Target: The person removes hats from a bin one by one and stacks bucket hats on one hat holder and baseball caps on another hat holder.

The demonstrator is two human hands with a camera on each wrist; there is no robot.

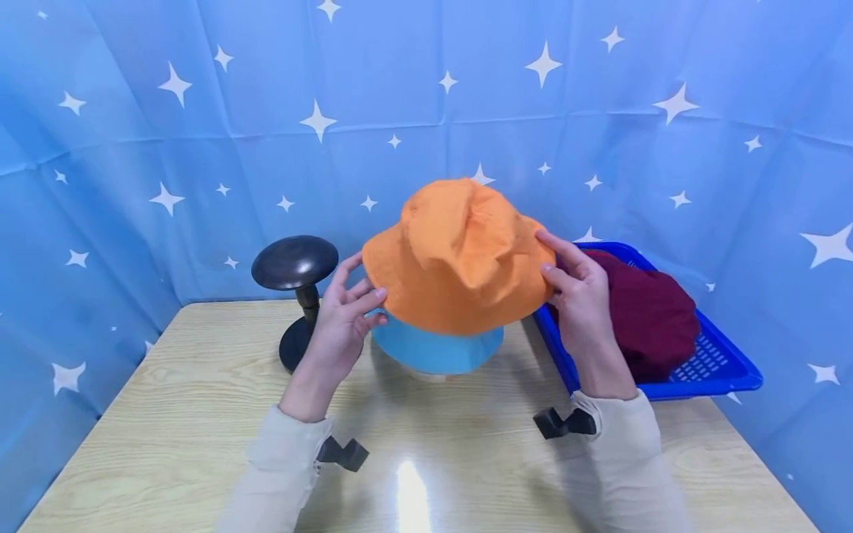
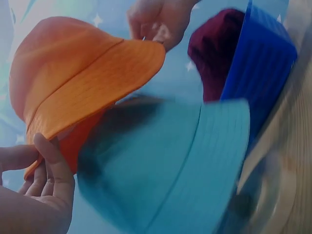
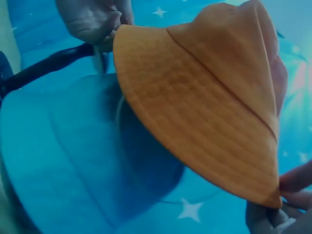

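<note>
An orange bucket hat [image 1: 460, 259] is held up by its brim between both hands, its crown dented at the front. My left hand [image 1: 343, 318] pinches the brim's left side, thumb and fingers on either face, as the left wrist view shows. On the opposite side my right hand [image 1: 583, 303] pinches the brim too. Below and behind the orange hat is a light blue bucket hat [image 1: 440, 349], brim downward, its crown mostly hidden in the head view. In the left wrist view the blue hat [image 2: 161, 161] shows crown and brim, close under the orange one.
A black stand [image 1: 295, 263] with a rounded top and round base stands left of the hats. At the right, a blue plastic basket [image 1: 716, 370] holds a dark red cloth item [image 1: 649, 318]. A starry blue curtain [image 1: 386, 66] hangs behind the wooden table [image 1: 166, 437].
</note>
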